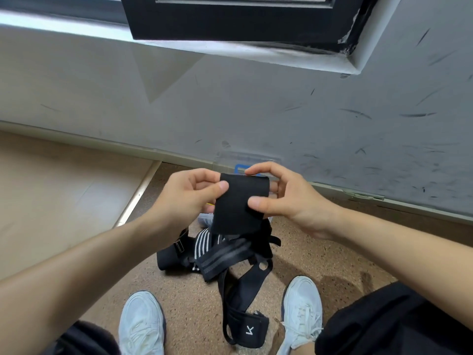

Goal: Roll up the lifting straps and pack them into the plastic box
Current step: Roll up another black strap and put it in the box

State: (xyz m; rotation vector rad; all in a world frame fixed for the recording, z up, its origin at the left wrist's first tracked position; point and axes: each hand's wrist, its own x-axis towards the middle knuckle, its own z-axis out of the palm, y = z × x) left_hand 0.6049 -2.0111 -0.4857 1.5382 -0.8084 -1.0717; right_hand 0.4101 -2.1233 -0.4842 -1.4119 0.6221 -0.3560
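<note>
Head view: two hands pinch one black strap end above a heap of straps on the floor.

The left hand (190,194) nips the left edge of the strap end (236,203) between thumb and forefinger; the right hand (284,198) pinches its right edge, forefinger on the top corner. Behind the strap end, against the wall (256,111), stands a clear plastic box (245,160) with a blue clip; the hands cover most of it and its contents cannot be made out. Below the strap end lies the strap heap (222,254), tangled, so no sure count: one striped piece and one band with a white logo (249,330) stand out. Two white shoes (140,324) flank the heap.
</note>
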